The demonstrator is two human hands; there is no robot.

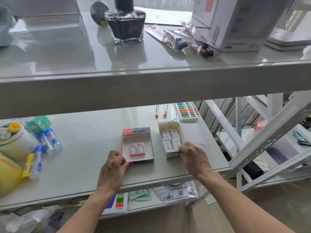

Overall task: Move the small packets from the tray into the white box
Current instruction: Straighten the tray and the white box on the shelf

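A shallow tray with a red and dark rim sits on the middle shelf; two small red-and-white packets lie side by side inside it. My left hand grips the tray's near left corner. To the right stands an open white box with its lid flap up, filled with several white-and-blue packets. My right hand rests at the box's near right corner, fingertips pinching the nearest packet at the box edge.
Glue bottles, a yellow tube and a white jar crowd the shelf's left. Two red-capped pens and a bead abacus lie behind the box. The upper shelf's edge overhangs, bearing an ink bottle and a carton.
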